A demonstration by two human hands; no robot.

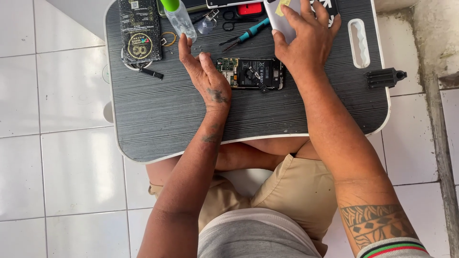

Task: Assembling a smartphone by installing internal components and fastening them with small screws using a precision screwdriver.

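A dark ribbed lap tray (181,119) with a pale rim sits over white floor tiles (71,95). On it lie an opened phone (251,73) (circuit board showing), a teal-handled screwdriver (248,33), a black packet (139,29), a clear bottle (180,19), scissors (234,16) and a grey back cover (282,19).

Opened phone (251,73) lying flat, circuit board exposed, grey back cover (282,16) lying just beyond it

Top edge of frame crops the spray bottle (180,18) and red case (250,8); right hand (306,33) hides most of the grey phone cover (282,16).
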